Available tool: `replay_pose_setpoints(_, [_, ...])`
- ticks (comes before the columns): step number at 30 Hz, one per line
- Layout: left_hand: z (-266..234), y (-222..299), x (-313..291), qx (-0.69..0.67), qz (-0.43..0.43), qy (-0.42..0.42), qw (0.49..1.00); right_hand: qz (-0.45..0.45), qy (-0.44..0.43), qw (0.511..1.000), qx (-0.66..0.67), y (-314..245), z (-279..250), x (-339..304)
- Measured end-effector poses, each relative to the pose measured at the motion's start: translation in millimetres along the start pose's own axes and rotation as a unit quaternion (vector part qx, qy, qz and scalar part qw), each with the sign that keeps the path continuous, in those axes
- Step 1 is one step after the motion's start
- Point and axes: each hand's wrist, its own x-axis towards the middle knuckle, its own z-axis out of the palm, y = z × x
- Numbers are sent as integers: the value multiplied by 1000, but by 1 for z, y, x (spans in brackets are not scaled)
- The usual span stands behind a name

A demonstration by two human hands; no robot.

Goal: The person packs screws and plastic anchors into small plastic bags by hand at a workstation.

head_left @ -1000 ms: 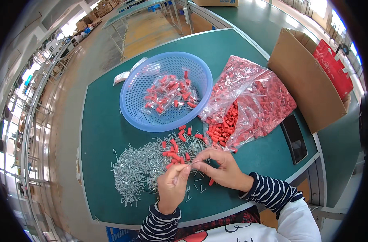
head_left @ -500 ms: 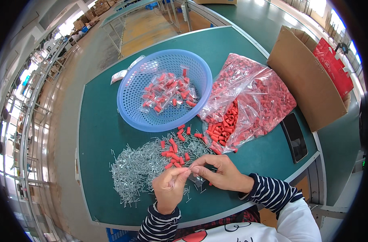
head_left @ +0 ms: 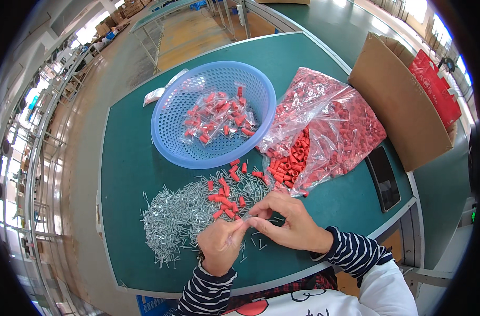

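Observation:
My left hand (head_left: pixel 219 246) and my right hand (head_left: pixel 291 225) meet above the near part of the table, thumbs and fingertips pinched together. Between them is a small clear plastic bag (head_left: pixel 246 216), mostly hidden by the fingers; its contents cannot be made out. Just beyond my fingertips, several red plastic sleeves (head_left: pixel 225 201) lie on top of loose metal screws (head_left: pixel 177 226), which spread in a heap to the left. A few single screws (head_left: pixel 260 244) are scattered beneath my right hand.
A blue perforated basket (head_left: pixel 163 134) behind the heap holds small filled bags (head_left: pixel 219 118). To its right lies a large clear bag of red sleeves (head_left: pixel 350 126), its mouth gaping. A black phone (head_left: pixel 383 179) and a cardboard box (head_left: pixel 392 100) with a red bag (head_left: pixel 435 89) stand farther right.
My fingertips stay together, and my left hand has turned slightly inward. The dark-looking part of the bag seen below my right fingers is now out of sight. The view has shifted slightly.

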Motion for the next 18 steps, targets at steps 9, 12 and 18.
replay_pose_setpoints(9, [-2,15,5,-69,-106,-80,989,57,8,994,88,7,-2,0])
replay_pose_setpoints(12, [-2,15,7,-92,-129,-96,983,1,5,1000,10,11,-2,-1])
replay_pose_setpoints(18, [-2,11,4,-102,-177,-104,973,-71,2,993,-95,12,4,-4])
